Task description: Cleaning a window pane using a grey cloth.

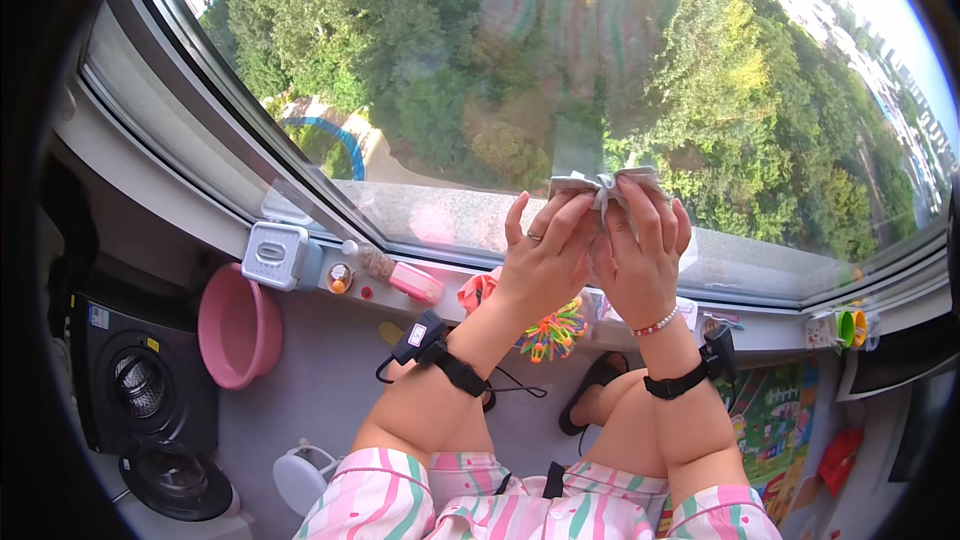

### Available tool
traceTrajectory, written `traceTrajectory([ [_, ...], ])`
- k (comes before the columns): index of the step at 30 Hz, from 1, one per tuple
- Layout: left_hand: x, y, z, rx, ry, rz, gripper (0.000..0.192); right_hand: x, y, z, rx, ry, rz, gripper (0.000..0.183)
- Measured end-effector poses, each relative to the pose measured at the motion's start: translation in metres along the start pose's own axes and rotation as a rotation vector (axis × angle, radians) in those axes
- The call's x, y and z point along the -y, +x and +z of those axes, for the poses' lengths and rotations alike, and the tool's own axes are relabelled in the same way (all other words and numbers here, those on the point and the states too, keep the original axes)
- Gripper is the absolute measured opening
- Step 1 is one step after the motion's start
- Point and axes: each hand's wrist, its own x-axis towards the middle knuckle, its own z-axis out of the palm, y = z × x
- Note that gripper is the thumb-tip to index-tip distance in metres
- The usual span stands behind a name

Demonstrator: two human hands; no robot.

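Note:
A bunched grey cloth [606, 184] is held at the window pane [450, 90], low on the glass and above the sill. My left hand [551, 240] has its fingertips on the cloth's left part, with the little-finger side spread outward; a ring shows on one finger. On the cloth's right part are the fingers of my right hand [641, 255], which wears a beaded bracelet [656, 322]. The two hands are side by side and seem to touch at the thumbs. Part of the cloth is hidden behind the fingers.
Along the windowsill [450, 305] stand a lidded box [276, 255], a pink item [417, 283], a colourful expanding ball [555, 330] and small cups [846, 328]. Below left are a pink basin [238, 326], a washing machine [142, 382] with its door open, and a white stool [300, 472].

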Motion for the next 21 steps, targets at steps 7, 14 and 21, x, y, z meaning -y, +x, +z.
traceTrajectory([
  [7,0.038,0.007,-0.024,-0.239,0.018,-0.354,0.07,-0.046,-0.004,-0.015,-0.417,0.069,0.323,0.053],
  [14,0.001,0.003,-0.013,0.061,-0.032,-0.037,0.063,0.004,0.002,0.006,-0.048,0.027,0.052,0.031],
  [21,0.038,0.005,-0.027,-0.205,0.031,-0.335,0.073,-0.043,-0.005,-0.012,-0.413,0.117,0.352,0.057],
])
